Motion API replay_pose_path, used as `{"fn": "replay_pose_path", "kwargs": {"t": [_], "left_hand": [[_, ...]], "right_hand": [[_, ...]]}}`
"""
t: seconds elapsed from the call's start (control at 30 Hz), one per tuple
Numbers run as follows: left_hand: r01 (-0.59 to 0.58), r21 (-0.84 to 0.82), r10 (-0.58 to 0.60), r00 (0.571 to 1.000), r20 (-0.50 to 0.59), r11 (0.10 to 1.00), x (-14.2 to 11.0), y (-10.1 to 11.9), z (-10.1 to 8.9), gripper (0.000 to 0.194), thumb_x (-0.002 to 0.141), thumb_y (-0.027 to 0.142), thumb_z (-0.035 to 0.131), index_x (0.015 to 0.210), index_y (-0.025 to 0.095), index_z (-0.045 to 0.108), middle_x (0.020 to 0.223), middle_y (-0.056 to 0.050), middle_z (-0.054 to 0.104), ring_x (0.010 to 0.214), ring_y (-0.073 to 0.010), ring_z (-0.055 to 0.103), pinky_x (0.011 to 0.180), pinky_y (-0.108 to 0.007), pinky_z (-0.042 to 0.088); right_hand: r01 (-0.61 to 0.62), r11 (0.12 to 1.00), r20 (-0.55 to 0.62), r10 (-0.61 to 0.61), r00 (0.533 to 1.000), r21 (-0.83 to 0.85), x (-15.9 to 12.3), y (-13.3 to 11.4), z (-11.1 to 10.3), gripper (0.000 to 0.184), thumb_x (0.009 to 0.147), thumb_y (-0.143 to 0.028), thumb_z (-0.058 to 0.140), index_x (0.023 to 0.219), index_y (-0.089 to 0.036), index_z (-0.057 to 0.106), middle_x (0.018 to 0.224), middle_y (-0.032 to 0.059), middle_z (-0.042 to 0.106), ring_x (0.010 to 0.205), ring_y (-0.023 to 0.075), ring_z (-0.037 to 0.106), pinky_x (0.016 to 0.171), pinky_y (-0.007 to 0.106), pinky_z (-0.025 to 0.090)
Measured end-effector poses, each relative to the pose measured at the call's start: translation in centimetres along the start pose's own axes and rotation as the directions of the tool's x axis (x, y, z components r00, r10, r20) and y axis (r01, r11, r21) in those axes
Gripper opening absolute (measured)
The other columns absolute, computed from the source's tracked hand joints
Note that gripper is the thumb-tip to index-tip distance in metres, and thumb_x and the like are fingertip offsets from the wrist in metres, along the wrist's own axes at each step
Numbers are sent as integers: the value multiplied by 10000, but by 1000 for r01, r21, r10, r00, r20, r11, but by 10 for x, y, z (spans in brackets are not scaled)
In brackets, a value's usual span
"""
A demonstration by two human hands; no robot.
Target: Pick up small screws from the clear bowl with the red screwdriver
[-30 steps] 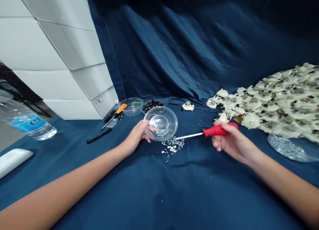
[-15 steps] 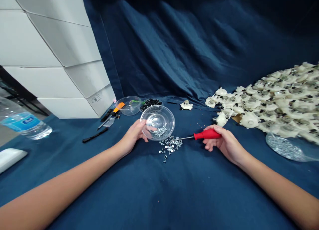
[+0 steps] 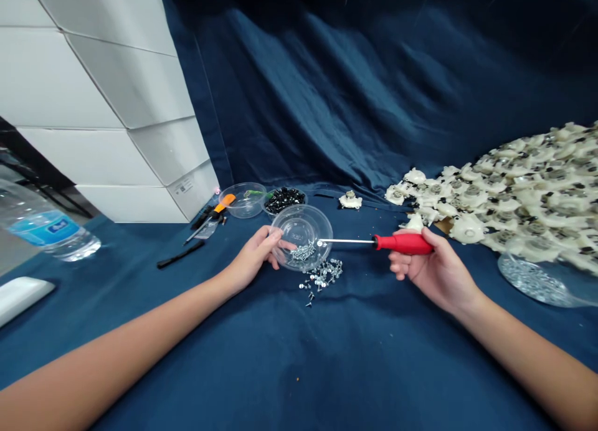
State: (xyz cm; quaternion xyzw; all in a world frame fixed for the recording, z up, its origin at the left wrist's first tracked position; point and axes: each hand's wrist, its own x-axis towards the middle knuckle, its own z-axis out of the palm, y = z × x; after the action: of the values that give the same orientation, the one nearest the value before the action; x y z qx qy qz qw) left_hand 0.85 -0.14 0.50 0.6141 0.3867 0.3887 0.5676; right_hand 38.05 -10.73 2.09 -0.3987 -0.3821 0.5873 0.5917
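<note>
Dark blue fabric cloth (image 3: 299,362) spreads toward six o'clock from the clear round plastic bowl (image 3: 301,222). Loose silvery metal screws (image 3: 321,276) lie at five o'clock, beside its rim. The left hand (image 3: 252,256) pinches the bowl's nine-o'clock edge between thumb and fingers. The right hand (image 3: 441,272), at three o'clock, curls its fingers around the red-handled metal screwdriver (image 3: 406,243); its tip has risen from the loose screws to inside the bowl's outline. Beyond, a clear dish of black pieces (image 3: 286,198) sits at eleven, close to the rim.
</note>
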Motion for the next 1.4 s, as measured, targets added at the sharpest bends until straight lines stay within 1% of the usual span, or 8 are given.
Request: {"fn": "replay_pose_path", "kwargs": {"t": [0.17,0.27,0.4,0.53,0.73,0.93,1.23,1.4], "left_hand": [[-7,-1,7,1000,7,1000,-2,2,1,531,990,693,665,1139,198,542,1120,-161,838,733,-186,754,606,-284,584],[-8,-5,8,1000,-3,1000,-2,2,0,532,986,690,674,1140,197,548,1111,-156,839,732,-188,754,603,-283,586],[1,-29,-1,1000,-14,1000,-1,-1,-2,586,961,731,682,1153,196,539,1120,-163,836,740,-192,760,589,-278,592],[3,-81,-8,998,-58,997,0,-2,-3,637,936,747,707,1191,196,515,1120,-165,829,771,-218,779,575,-287,607],[5,-107,-13,998,-67,994,0,-1,-2,641,931,735,723,1204,191,520,1098,-164,825,771,-222,781,570,-280,609],[-6,-61,4,999,-35,998,-1,-1,-2,566,965,691,715,1174,195,539,1129,-159,829,756,-201,775,583,-276,605],[-14,-45,12,999,-29,999,-2,-1,-2,478,1007,632,690,1160,201,549,1135,-148,833,749,-195,769,591,-283,597],[-10,-42,9,1000,-21,999,-3,1,-1,499,1001,652,689,1157,202,542,1141,-150,831,758,-193,770,601,-281,599]], "right_hand": [[142,978,44,-137,990,-153,-6,2,11,358,1056,-508,692,1253,-219,768,1058,134,861,927,281,801,771,364,637],[176,972,26,-175,984,-154,-9,1,9,347,1060,-503,680,1241,-225,781,1053,114,859,951,282,792,817,365,616],[131,985,28,-129,991,-112,-10,0,2,338,1058,-507,638,1145,-228,807,921,78,838,805,247,747,750,346,585],[89,985,24,-86,996,-149,-7,8,-2,319,1030,-491,647,1044,-215,807,811,66,816,688,215,705,695,324,555],[17,980,34,-11,999,-197,-1,21,0,332,1038,-494,690,1145,-189,767,906,127,859,730,228,745,661,318,567],[-54,983,13,57,998,-176,-1,20,0,360,1038,-501,677,1131,-167,771,863,137,852,703,224,746,650,313,578],[-26,999,-28,26,999,-20,-5,4,2,376,1062,-532,600,1131,-220,797,874,107,842,739,240,752,671,342,600],[43,993,7,-43,999,-106,-9,1,6,349,1043,-529,650,1158,-230,789,944,112,851,805,263,766,694,354,601]]}}
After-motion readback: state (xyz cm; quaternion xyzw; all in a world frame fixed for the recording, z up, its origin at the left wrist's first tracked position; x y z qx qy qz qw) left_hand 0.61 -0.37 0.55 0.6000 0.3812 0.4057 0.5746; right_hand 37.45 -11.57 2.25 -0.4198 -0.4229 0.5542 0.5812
